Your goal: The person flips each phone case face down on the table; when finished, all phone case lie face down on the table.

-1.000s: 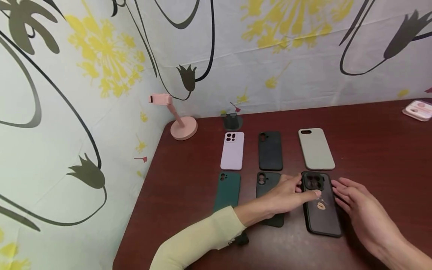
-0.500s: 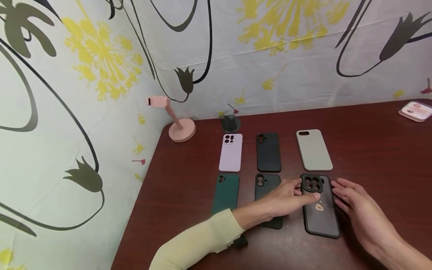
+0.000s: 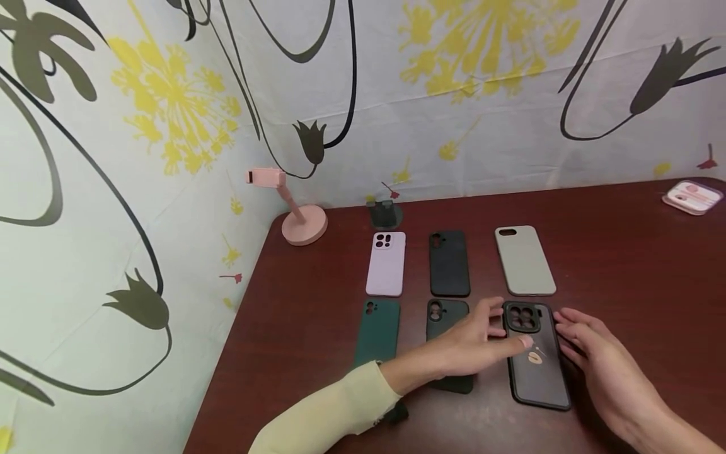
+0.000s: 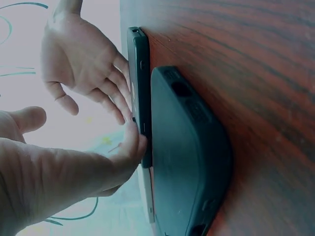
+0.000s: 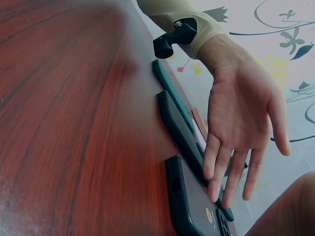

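Note:
A black-framed phone case [image 3: 541, 378] with a smoky back, four camera openings and a small gold mark lies on the table at the front right. My left hand [image 3: 467, 350] is at its left edge, fingers extended and thumb reaching over the back. From the other side, the straight fingers of my right hand [image 3: 609, 372] come right up to the right edge. Partly beneath the left hand lies a dark grey-green phone case [image 3: 454, 383]. In the right wrist view, the left hand [image 5: 241, 108] shows its palm with fingers straight. The right hand [image 4: 88, 59] appears beyond the case in the left wrist view.
Behind lie a lilac case [image 3: 386, 268], a black case [image 3: 450, 265] and a pale grey case [image 3: 526, 261]. A green case [image 3: 379, 331] is partly under the left sleeve [image 3: 334, 403]. A pink stand [image 3: 304, 225], a dark stand [image 3: 385, 215] and a pink-white box [image 3: 692, 197] sit at the back.
The head view has tilted up a little, so everything sits lower in it. The left fingers look slightly more spread beside the case's edge. The cases keep their layout.

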Demonstrator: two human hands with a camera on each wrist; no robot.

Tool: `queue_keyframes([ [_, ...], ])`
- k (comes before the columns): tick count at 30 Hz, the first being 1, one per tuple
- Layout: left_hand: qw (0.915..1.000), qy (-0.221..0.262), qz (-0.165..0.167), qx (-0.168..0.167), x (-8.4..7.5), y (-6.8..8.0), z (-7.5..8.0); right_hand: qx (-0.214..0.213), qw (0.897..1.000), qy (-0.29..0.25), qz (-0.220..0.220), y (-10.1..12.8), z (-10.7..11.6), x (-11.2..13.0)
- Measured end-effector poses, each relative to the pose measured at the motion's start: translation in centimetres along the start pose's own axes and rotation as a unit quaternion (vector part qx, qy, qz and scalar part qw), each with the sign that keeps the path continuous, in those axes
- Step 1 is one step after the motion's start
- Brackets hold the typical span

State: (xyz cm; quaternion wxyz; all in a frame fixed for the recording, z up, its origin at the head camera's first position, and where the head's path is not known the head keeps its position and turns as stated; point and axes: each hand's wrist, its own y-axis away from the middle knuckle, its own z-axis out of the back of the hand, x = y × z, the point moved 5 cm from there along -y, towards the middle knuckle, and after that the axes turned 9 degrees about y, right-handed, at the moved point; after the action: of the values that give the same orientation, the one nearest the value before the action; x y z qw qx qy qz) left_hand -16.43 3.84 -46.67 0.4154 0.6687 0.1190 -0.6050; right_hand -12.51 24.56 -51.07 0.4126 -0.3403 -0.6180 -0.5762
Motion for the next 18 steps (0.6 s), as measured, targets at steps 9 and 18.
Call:
queue_keyframes([
  [9,0.993,-0.101,-0.058,0.021,-1.0,1.4,0.8,-0.033,0.995,-0.04,0.082,0.0,1.0,0.4],
  [18,0.9768,-0.187,-0.104,0.003,-2.3,3.4,2.4,-0.032,0.993,-0.046,0.1,0.2,1.3,1.3],
])
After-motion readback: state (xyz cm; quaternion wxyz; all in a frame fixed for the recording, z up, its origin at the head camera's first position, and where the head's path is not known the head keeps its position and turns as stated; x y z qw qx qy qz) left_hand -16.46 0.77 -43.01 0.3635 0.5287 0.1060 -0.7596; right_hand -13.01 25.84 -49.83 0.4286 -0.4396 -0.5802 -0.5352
